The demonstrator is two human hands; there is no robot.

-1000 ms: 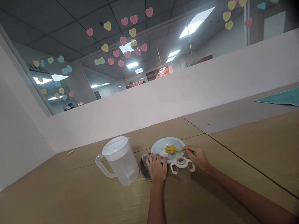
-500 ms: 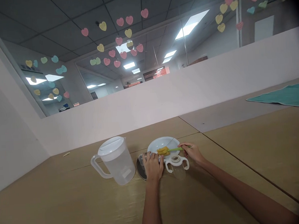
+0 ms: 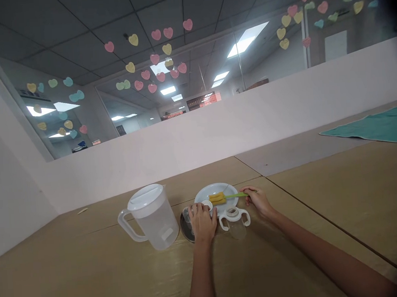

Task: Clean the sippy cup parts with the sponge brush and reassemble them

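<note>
My right hand (image 3: 258, 200) grips the green handle of a yellow sponge brush (image 3: 217, 198), whose head is over the white plate (image 3: 201, 191). My left hand (image 3: 203, 220) is curled around a small item with a white ring-shaped top (image 3: 207, 204), mostly hidden by the fingers, at the plate's near left edge. Between the hands stands a clear bottle (image 3: 237, 229) with a white two-handled collar. A dark round tray (image 3: 184, 225) lies left of my left hand, with a clear piece (image 3: 187, 214) on it.
A lidded clear plastic jug (image 3: 158, 227) stands left of the tray, its handle to the left. A teal cloth (image 3: 378, 126) lies at the far right. A small pale scrap (image 3: 82, 211) is at the far left, near the white wall (image 3: 185, 145).
The yellow brush head has come away from my left fingers and now shows over the plate. The white ring top beside my left hand is now visible. The view has shifted slightly.
</note>
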